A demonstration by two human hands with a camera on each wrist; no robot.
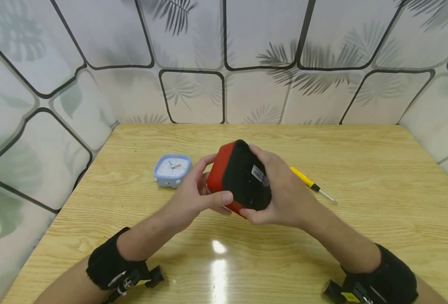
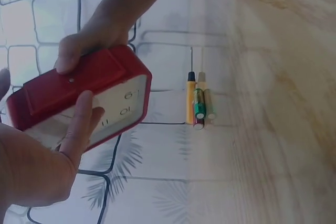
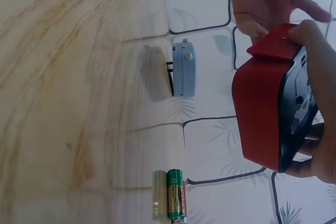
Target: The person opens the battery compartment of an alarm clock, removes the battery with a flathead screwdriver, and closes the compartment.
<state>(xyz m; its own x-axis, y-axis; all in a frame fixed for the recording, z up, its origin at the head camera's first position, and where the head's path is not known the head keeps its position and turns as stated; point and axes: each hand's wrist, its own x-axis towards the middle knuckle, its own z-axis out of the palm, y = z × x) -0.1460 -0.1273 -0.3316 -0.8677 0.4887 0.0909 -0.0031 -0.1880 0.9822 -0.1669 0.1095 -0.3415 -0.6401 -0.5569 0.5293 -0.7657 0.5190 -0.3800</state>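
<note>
Both hands hold a red alarm clock (image 1: 217, 171) up over the table, its black back (image 1: 243, 185) toward the head camera. My left hand (image 1: 191, 198) grips the red side, with the thumb along the near edge; in the left wrist view its fingers lie across the white numbered face (image 2: 118, 111). My right hand (image 1: 288, 190) clasps the opposite side, fingers over the top edge and thumb underneath. A small white label (image 1: 257, 172) shows on the back. In the right wrist view a red panel (image 3: 275, 43) stands out from the casing beside the fingertips.
A pale blue alarm clock (image 1: 172, 169) stands on the table at the left. A yellow screwdriver (image 1: 303, 178) lies right of the hands. Beside it in the left wrist view are a green battery (image 2: 199, 103) and a red-ended one (image 2: 198, 126). Patterned panels (image 1: 193, 97) border the table.
</note>
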